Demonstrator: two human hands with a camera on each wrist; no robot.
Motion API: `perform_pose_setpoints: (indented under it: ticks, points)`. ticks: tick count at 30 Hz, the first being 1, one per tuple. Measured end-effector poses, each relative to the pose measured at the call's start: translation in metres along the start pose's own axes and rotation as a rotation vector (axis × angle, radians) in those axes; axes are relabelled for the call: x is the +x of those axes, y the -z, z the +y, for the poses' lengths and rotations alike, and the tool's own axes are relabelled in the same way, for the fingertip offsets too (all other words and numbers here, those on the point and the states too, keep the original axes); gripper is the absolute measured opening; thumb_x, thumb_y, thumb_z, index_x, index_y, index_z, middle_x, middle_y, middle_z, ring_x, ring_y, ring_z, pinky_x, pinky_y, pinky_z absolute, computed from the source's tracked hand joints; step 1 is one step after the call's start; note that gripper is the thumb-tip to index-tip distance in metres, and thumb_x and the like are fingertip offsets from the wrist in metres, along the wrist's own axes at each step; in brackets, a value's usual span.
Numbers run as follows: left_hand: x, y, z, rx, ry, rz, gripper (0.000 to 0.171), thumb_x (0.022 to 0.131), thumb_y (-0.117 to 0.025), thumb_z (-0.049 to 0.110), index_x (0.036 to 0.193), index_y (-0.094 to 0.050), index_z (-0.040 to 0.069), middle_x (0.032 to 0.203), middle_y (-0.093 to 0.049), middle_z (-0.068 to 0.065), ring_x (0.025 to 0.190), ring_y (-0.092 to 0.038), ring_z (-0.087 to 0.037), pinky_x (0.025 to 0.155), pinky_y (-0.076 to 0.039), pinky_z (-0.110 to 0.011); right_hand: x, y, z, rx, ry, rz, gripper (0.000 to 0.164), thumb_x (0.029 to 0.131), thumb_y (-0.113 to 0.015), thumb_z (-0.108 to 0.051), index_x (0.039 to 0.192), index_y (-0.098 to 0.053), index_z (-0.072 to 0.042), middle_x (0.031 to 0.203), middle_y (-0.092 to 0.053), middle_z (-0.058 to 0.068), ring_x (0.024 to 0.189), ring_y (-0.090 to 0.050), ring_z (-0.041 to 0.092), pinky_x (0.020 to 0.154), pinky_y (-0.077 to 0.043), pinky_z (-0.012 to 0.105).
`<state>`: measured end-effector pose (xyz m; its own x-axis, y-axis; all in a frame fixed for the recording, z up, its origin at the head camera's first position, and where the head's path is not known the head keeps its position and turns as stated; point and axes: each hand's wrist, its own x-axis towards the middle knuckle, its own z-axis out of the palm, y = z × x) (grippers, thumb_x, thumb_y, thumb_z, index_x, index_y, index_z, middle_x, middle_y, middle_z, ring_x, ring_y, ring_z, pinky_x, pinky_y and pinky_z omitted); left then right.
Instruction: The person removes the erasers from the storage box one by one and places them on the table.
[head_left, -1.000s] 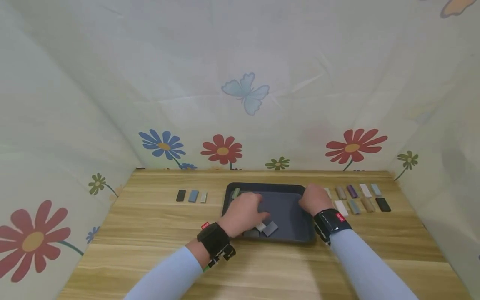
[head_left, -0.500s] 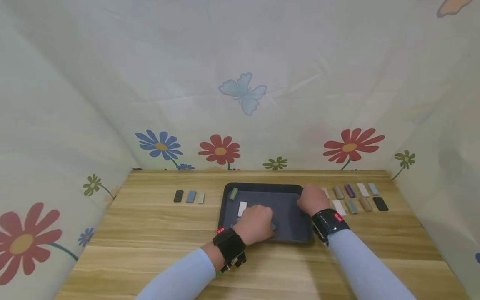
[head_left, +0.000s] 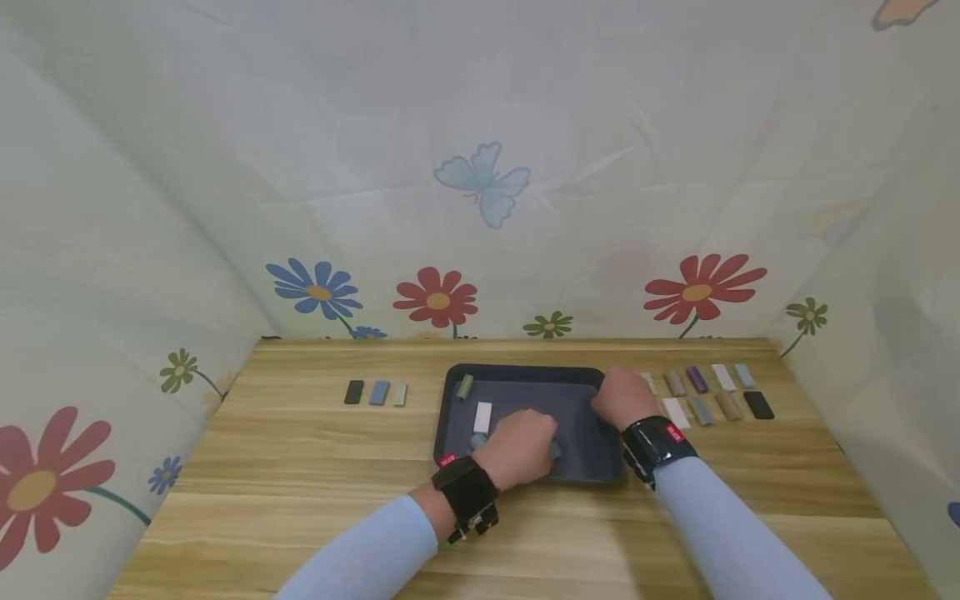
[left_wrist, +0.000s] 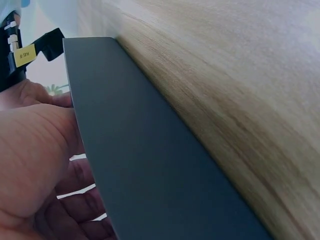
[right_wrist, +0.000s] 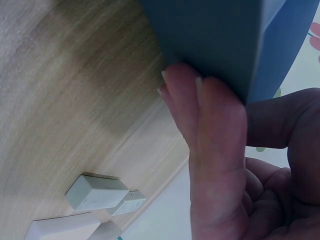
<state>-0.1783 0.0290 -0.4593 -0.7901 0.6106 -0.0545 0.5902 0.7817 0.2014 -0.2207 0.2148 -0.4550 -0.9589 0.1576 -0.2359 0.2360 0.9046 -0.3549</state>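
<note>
The dark grey tray [head_left: 525, 373] lies on the wooden table. My right hand [head_left: 626, 398] grips its right rim; in the right wrist view the fingers [right_wrist: 217, 130] lie along the tray's outer wall [right_wrist: 215, 40], the thumb on the other side. My left hand [head_left: 519, 446] is low over the near part of the tray, fingers curled down. Whether it pinches a block I cannot tell; the near wall [left_wrist: 130, 125] screens its fingertips. A grey block [head_left: 556, 450] shows at its right. A green block [head_left: 466, 387], a white block [head_left: 483, 417] and a blue-grey block [head_left: 478, 440] lie at the tray's left.
Left of the tray stand a black block [head_left: 354, 392], a blue block [head_left: 379, 392] and a pale green block [head_left: 401, 395] in a row. On the right, several blocks form two rows, among them a purple block [head_left: 697, 379] and a black block [head_left: 758, 405]. A patterned curtain [head_left: 480, 275] encloses the table.
My left hand has moved right and nearer within the tray and its fingers have curled in, uncovering the white block. The grey block has shifted slightly right. My right hand stays on the rim.
</note>
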Motion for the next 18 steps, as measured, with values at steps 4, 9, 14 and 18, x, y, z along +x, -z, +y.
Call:
perform_pose_setpoints:
  ticks: [4,9,14,18]
  points:
    - [-0.001,0.002,0.002,-0.024,-0.006,0.005,0.022,0.074,-0.067,0.013,0.060,-0.051,0.019,0.054,-0.039,0.007,0.048,-0.039,-0.009,0.041,-0.031,-0.024,-0.001,0.000,-0.001,-0.004,0.004,-0.001,0.013,0.078,-0.063,-0.010,0.080,-0.067,0.002,0.068,-0.061,0.010,0.058,-0.056,0.023,0.047,-0.041,0.030]
    - [0.000,0.003,0.002,-0.053,-0.016,0.012,0.021,0.076,-0.066,0.015,0.062,-0.051,0.020,0.054,-0.037,0.007,0.047,-0.038,-0.008,0.041,-0.029,-0.023,-0.002,0.000,-0.002,-0.004,0.013,0.004,0.013,0.077,-0.062,-0.010,0.078,-0.067,0.002,0.067,-0.061,0.010,0.058,-0.056,0.022,0.047,-0.041,0.030]
    - [0.004,0.002,-0.003,-0.109,-0.035,0.021,0.015,0.079,-0.068,0.020,0.070,-0.056,0.021,0.059,-0.046,0.008,0.051,-0.043,-0.007,0.043,-0.032,-0.022,-0.002,0.000,-0.001,-0.010,0.021,0.011,0.014,0.077,-0.062,-0.011,0.077,-0.066,0.002,0.066,-0.060,0.011,0.057,-0.055,0.023,0.047,-0.040,0.030]
    - [0.008,0.004,-0.014,-0.124,-0.053,0.058,0.005,0.081,-0.067,0.022,0.081,-0.063,0.019,0.065,-0.052,0.009,0.056,-0.047,-0.006,0.048,-0.036,-0.021,-0.002,0.001,0.000,-0.011,0.036,0.035,0.013,0.076,-0.062,-0.011,0.077,-0.066,0.002,0.068,-0.061,0.011,0.058,-0.055,0.024,0.047,-0.040,0.031]
